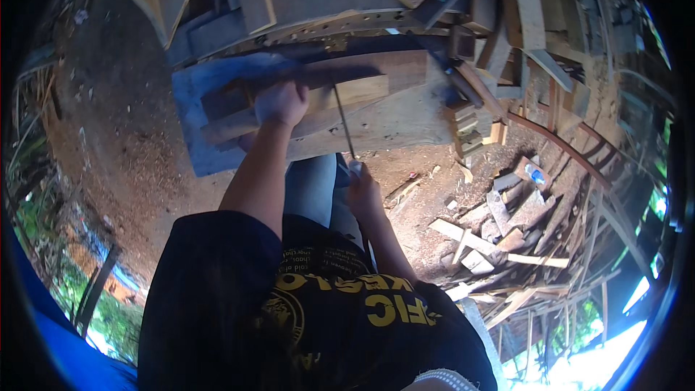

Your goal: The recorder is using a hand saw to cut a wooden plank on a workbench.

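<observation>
My left hand point(282, 104) is closed over a narrow light-brown wooden strip point(362, 92), pressing it down on a wide board point(405, 119). My right hand point(365, 192) grips the near end of a long, thin, dark tool point(343, 117), like a saw blade or file seen edge-on. From that fist the tool reaches away and lies across the strip, right of my left hand. A darker brown plank point(405, 69) lies behind the strip on the same board. The fingers of my left hand are partly hidden under it.
Behind the board stands a dark timber beam point(311, 7) with planks on it. Wood blocks point(467, 130) are stacked at its right end. Offcuts point(507, 224) pile up on the right, near a plastic bottle point(536, 175). Shavings litter the dirt floor point(137, 137).
</observation>
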`<state>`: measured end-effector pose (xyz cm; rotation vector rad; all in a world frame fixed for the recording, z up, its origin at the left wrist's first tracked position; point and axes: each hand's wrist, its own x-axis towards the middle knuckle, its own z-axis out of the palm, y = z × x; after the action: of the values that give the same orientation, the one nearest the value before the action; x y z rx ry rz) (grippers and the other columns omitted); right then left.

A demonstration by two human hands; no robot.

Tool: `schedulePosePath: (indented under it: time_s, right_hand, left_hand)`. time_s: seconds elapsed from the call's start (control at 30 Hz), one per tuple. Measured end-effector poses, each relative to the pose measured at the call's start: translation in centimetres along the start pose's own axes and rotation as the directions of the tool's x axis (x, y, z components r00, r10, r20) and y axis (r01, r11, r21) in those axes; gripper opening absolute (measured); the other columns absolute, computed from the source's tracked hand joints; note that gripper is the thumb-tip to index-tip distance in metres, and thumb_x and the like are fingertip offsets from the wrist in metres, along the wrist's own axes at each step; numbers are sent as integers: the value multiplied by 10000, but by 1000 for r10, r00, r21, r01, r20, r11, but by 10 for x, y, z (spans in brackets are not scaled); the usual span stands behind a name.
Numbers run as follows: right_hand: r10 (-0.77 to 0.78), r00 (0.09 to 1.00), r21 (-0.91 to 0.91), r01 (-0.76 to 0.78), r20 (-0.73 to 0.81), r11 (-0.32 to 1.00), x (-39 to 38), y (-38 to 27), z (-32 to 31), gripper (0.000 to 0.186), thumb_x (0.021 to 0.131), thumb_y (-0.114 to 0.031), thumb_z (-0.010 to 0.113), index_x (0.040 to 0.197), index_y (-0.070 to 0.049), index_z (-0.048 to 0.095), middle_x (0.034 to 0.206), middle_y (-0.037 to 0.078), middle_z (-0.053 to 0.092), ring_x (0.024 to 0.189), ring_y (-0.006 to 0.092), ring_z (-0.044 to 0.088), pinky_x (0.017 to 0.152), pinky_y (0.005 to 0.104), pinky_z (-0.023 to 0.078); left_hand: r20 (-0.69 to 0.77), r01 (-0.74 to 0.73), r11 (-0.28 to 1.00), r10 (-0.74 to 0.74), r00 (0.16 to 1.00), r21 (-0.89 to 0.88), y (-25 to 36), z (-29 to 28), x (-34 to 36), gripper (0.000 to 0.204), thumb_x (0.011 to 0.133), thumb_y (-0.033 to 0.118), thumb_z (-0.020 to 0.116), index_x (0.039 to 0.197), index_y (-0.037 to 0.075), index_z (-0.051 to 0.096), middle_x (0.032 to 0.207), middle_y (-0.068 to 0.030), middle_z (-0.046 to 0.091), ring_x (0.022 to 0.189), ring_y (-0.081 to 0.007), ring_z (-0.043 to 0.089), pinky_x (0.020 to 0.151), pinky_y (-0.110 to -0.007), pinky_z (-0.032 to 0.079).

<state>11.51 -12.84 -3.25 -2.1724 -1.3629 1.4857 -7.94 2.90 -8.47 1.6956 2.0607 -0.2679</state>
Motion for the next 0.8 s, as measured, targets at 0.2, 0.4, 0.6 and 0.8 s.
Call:
schedulePosePath:
  time_s: [0.2,0.4,0.6,0.8]
  right_hand:
    - [-35,999,-70,38,40,997,43,-33,-1,234,932,-152,452,1115,-10,482,874,328,609,870,498,583,709,544,482]
    - [-96,995,4,96,20,995,17,-4,5,303,937,-153,444,1175,33,475,913,334,609,912,487,588,732,529,492]
    - [-68,998,-107,68,-2,992,51,-9,-1,299,931,-145,457,1180,16,492,904,320,619,886,477,604,697,513,502]
    - [-61,998,-167,59,-7,984,18,-1,7,343,925,-148,472,1194,65,478,873,324,621,847,468,622,668,506,515]
  left_hand:
    - [22,2,999,-1,1000,-37,6,-3,1,378,853,391,459,804,84,675,809,-151,678,760,-337,667,696,-448,541]
    - [43,6,998,-3,999,-66,-4,0,1,377,852,373,454,786,72,671,816,-157,674,761,-345,660,707,-445,539]
    - [70,-5,995,12,997,-102,4,-10,1,396,859,386,439,788,78,678,817,-153,675,757,-344,659,712,-444,536]
    - [30,16,997,-13,999,-70,-5,4,-2,377,855,377,457,764,99,695,788,-116,687,735,-304,669,716,-417,520]
